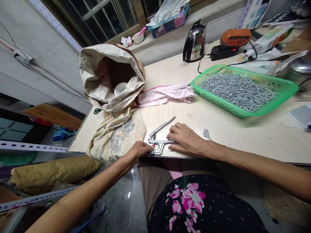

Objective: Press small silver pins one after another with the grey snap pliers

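Silver hand-press pliers (pixel 161 142) lie at the front edge of the table, their upper handle raised at an angle and a spring showing near the pivot. My right hand (pixel 186 139) has its fingers over the lower handle. Beside the jaw, my left hand (pixel 141 149) is closed in a pinch by a small red part; what its fingertips hold is too small to make out. Just left of the pliers, several small silver metal pins (pixel 121 134) are heaped on a patterned cloth (pixel 100 140).
A green basket (pixel 284 84) full of similar metal pins stands at right. An open sack (pixel 89 64) holds dark contents and a white bowl (pixel 120 88). Behind are a pink-white towel (pixel 167 94), a kettle (pixel 197 42) and an orange battery (pixel 235 37) on a charger.
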`<act>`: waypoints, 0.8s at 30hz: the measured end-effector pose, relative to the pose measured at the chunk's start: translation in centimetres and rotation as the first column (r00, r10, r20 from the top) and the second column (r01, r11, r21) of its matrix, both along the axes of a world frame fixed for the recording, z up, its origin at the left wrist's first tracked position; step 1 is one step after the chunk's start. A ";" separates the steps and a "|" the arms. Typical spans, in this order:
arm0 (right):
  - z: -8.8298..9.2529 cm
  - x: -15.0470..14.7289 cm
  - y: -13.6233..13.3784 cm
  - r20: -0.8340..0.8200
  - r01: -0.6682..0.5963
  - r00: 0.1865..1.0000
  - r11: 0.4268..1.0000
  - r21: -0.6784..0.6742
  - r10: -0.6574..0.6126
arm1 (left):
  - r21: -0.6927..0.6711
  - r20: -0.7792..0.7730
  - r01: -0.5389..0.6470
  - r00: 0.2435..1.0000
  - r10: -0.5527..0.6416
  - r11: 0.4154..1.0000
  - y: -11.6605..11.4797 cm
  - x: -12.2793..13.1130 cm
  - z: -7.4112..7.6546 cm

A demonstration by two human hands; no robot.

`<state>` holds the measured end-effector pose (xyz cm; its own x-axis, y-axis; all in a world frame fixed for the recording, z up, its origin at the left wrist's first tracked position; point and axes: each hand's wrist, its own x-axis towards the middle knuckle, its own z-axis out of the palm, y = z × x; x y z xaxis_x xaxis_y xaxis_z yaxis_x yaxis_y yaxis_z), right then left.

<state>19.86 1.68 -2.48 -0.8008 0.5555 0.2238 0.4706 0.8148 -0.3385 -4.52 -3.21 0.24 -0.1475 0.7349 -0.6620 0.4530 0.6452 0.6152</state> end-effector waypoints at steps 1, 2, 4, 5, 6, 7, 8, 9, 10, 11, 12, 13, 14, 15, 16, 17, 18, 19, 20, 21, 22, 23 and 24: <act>0.0 -0.1 -0.3 0.007 0.003 1.000 1.000 -0.014 -0.003 | 0.014 0.000 0.009 1.000 -0.009 1.000 -0.1 -0.1 -0.1; 0.0 -0.3 -0.5 0.018 0.003 1.000 1.000 -0.022 -0.003 | 0.035 -0.001 0.021 1.000 -0.021 0.999 -0.3 -0.2 -0.2; -0.2 -0.6 -0.7 0.025 -0.017 1.000 1.000 -0.007 0.017 | 0.093 -0.018 0.043 0.999 -0.042 0.995 -0.7 -0.5 -0.4; -0.4 -0.8 -0.8 0.019 -0.029 0.999 0.999 0.023 0.028 | 0.132 -0.035 0.052 0.998 -0.048 0.990 -0.9 -0.6 -0.6; -0.6 -1.0 -0.9 0.009 -0.035 0.999 0.997 0.069 0.034 | 0.176 -0.059 0.060 0.997 -0.051 0.982 -1.2 -0.8 -0.7; -0.9 -1.2 -1.1 -0.004 -0.030 1.000 0.991 0.127 0.031 | 0.223 -0.088 0.068 0.995 -0.049 0.972 -1.4 -0.9 -0.9; -1.2 -1.3 -1.3 -0.017 -0.018 1.000 0.982 0.191 0.022 | 0.270 -0.116 0.071 0.992 -0.041 0.960 -1.6 -1.1 -1.0; -1.5 -1.4 -1.5 -0.030 -0.005 0.999 0.969 0.249 0.012 | 0.313 -0.135 0.069 0.991 -0.028 0.947 -1.8 -1.2 -1.0; -1.7 -1.4 -1.7 -0.041 0.005 0.999 0.956 0.295 0.007 | 0.349 -0.143 0.066 0.990 -0.016 0.935 -2.0 -1.3 -1.0; -1.8 -1.4 -1.9 -0.047 0.009 0.999 0.946 0.325 0.007 | 0.373 -0.151 0.068 0.988 -0.012 0.926 -2.1 -1.5 -1.1; -2.0 -1.4 -2.1 -0.049 0.010 0.999 0.941 0.338 0.007 | 0.389 -0.170 0.083 0.985 -0.017 0.917 -2.3 -1.6 -1.0; -2.0 -1.4 -2.2 -0.045 0.012 0.999 0.942 0.335 0.003 | 0.401 -0.209 0.119 0.977 -0.036 0.908 -2.4 -1.7 -1.0; -2.0 -1.3 -2.3 -0.037 0.018 0.999 0.947 0.320 -0.007 | 0.412 -0.269 0.181 0.960 -0.070 0.893 -2.6 -1.8 -1.1; -2.1 -1.3 -2.3 -0.028 0.030 0.999 0.954 0.297 -0.022 | 0.419 -0.347 0.268 0.930 -0.119 0.867 -2.7 -1.8 -1.1; -2.1 -1.2 -2.3 -0.017 0.043 0.999 0.961 0.272 -0.040 | 0.421 -0.432 0.367 0.885 -0.172 0.830 -2.9 -1.9 -1.1; -2.1 -1.1 -2.2 -0.008 0.055 0.998 0.967 0.249 -0.054 | 0.413 -0.511 0.462 0.831 -0.221 0.785 -3.1 -1.9 -1.2; -2.1 -1.1 -2.2 0.001 0.061 0.998 0.971 0.233 -0.063 | 0.394 -0.580 0.544 0.773 -0.258 0.741 -3.3 -1.9 -1.2; -2.2 -1.1 -2.1 0.007 0.061 0.998 0.973 0.223 -0.064 | 0.362 -0.640 0.609 0.713 -0.287 0.706 -3.5 -1.8 -1.3; -2.2 -1.0 -2.1 0.011 0.058 0.998 0.974 0.218 -0.062 | 0.320 -0.690 0.658 0.655 -0.308 0.682 -3.6 -1.8 -1.2; -2.3 -1.0 -2.1 0.014 0.054 0.998 0.975 0.218 -0.058 | 0.274 -0.730 0.692 0.602 -0.324 0.668 -3.7 -1.7 -1.2; -2.4 -1.0 -2.1 0.015 0.050 0.998 0.973 0.225 -0.055 | 0.234 -0.758 0.712 0.560 -0.335 0.662 -3.8 -1.6 -1.1; -2.5 -1.0 -2.2 0.009 0.052 0.998 0.969 0.242 -0.056 | 0.207 -0.772 0.724 0.534 -0.344 0.658 -3.9 -1.6 -0.9; -2.5 -1.0 -2.2 0.000 0.056 0.998 0.962 0.267 -0.058 | 0.204 -0.773 0.724 0.532 -0.346 0.659 -3.8 -1.6 -0.8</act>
<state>18.91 -0.52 -4.98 -0.7718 0.5214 0.3639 0.5208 0.8467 -0.1086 -6.13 -7.03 -0.60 0.1634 0.9774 -0.1345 0.9781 -0.1427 0.1512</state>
